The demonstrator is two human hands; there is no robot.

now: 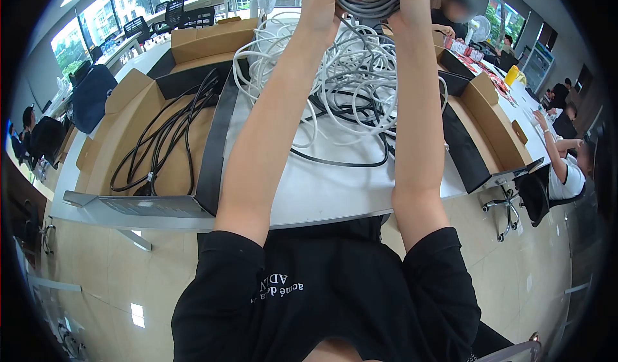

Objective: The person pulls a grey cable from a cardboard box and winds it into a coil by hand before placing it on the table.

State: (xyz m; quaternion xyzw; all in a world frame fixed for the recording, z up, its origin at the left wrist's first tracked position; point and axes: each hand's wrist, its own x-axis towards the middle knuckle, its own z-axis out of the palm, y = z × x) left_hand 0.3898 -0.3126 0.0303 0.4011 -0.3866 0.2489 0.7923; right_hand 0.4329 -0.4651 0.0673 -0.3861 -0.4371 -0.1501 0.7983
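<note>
Both arms stretch forward over the table, and a coiled grey cable (368, 8) is held up between my hands at the top edge of the view. My left hand (323, 2) is closed round the left side of the coil. On its right side my right hand (411, 0) grips the same coil. The upper part of the coil and some fingers are cut off by the frame. Below the hands lies a tangled heap of white cables (354, 72), with black cable (341, 162) among it.
An opened cardboard box (96, 162) on the left holds a bundled black cable (154, 136). Another open box (486, 130) stands on the right. The white table (335, 194) carries them. A dark blue bag (96, 98) sits at the far left. Other people are seated nearby.
</note>
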